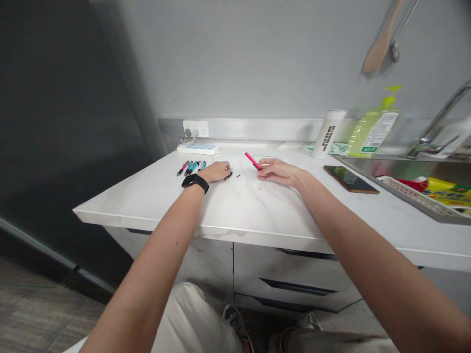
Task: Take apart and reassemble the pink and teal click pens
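Observation:
In my right hand point(275, 171), closed in a pinch, is a pink pen barrel point(252, 160) with a dark lower end, tilted up to the left. My left hand point(216, 171) has curled fingers, with a small dark piece point(228, 175) at the fingertips; its exact kind is too small to tell. Between the hands a tiny dark part point(238, 175) lies on the white countertop point(235, 211), and a thin clear or white stick seems to lie near my right fingers. Several pens point(190, 167), pink and blue with dark grips, lie in a row beyond my left hand.
A power strip point(197, 149) is plugged into the wall socket point(196, 129) at the back left. On the right stand a white bottle point(328, 135) and a yellow-green pump bottle point(373, 130). A phone point(351, 179) lies before the sink, where a white basket point(423, 196) sits.

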Demonstrator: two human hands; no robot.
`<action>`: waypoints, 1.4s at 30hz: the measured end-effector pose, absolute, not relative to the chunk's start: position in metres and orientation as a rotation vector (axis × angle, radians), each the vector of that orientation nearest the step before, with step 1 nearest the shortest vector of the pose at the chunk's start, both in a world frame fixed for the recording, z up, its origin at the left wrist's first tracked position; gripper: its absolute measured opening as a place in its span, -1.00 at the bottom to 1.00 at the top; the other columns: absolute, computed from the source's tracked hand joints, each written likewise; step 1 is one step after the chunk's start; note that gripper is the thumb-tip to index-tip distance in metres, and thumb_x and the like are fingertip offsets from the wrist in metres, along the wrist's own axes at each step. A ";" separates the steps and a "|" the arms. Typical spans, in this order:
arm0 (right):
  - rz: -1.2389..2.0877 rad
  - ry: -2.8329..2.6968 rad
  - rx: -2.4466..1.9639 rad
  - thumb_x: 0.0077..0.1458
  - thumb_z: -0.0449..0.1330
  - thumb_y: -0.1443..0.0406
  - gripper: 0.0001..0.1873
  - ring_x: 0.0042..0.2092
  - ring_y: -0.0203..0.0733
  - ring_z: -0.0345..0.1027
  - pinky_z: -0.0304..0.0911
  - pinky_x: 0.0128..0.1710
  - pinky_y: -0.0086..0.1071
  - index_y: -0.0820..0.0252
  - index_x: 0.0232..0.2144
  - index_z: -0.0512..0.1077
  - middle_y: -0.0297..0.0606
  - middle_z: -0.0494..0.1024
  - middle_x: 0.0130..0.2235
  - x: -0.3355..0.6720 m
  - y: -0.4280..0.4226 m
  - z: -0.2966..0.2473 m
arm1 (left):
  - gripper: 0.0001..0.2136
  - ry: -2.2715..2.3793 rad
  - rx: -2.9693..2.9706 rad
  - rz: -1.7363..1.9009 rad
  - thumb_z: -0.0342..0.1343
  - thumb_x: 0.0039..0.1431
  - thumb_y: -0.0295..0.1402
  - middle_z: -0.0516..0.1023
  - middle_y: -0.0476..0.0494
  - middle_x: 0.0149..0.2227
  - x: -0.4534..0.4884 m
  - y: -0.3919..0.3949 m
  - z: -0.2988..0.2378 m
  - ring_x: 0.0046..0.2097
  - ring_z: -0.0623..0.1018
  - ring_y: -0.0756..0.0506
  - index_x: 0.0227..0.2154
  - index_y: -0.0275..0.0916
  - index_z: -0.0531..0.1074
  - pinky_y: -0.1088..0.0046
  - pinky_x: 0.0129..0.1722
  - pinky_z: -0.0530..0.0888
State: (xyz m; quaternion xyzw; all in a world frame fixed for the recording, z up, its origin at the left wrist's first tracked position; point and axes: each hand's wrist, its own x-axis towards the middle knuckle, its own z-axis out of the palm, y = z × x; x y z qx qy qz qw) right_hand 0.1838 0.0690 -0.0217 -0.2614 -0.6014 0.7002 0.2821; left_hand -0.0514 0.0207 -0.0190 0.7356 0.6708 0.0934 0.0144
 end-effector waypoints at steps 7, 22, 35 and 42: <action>1.846 -1.594 -0.727 0.06 0.16 0.45 -0.94 -0.56 -0.48 0.27 0.30 -0.55 -0.62 0.29 -0.45 0.36 -0.28 0.46 -0.47 0.180 0.064 -0.017 | -0.76 2.079 2.290 0.310 -0.11 0.11 -0.30 0.54 -0.14 -0.23 -0.054 0.020 -0.021 -0.20 0.49 -0.09 -0.25 -0.23 0.40 0.46 -0.20 0.34; 1.823 -1.483 -0.741 0.05 0.12 0.56 -0.85 -0.48 -0.42 0.38 0.37 -0.42 -0.59 0.28 -0.39 0.38 -0.29 0.48 -0.47 0.179 0.063 -0.013 | -0.75 2.067 2.301 0.325 -0.12 0.12 -0.31 0.54 -0.17 -0.24 -0.054 0.019 -0.022 -0.22 0.48 -0.10 -0.25 -0.24 0.40 0.44 -0.20 0.34; 1.859 -1.500 -0.723 -0.17 0.24 0.62 -0.64 -0.34 -0.30 0.44 0.43 -0.30 -0.46 0.25 -0.30 0.35 -0.29 0.45 -0.42 0.184 0.070 -0.021 | -0.75 2.065 2.333 0.253 -0.12 0.09 -0.35 0.54 -0.15 -0.22 -0.053 0.025 -0.020 -0.18 0.48 -0.11 -0.24 -0.24 0.40 0.45 -0.18 0.34; 1.842 -1.560 -0.705 -0.35 0.22 0.71 -0.55 -0.38 -0.36 0.41 0.39 -0.31 -0.49 0.23 -0.39 0.34 -0.38 0.42 -0.46 0.185 0.072 -0.023 | -0.77 2.071 2.311 0.242 -0.11 0.08 -0.34 0.54 -0.14 -0.21 -0.052 0.024 -0.018 -0.18 0.48 -0.11 -0.25 -0.23 0.40 0.46 -0.18 0.34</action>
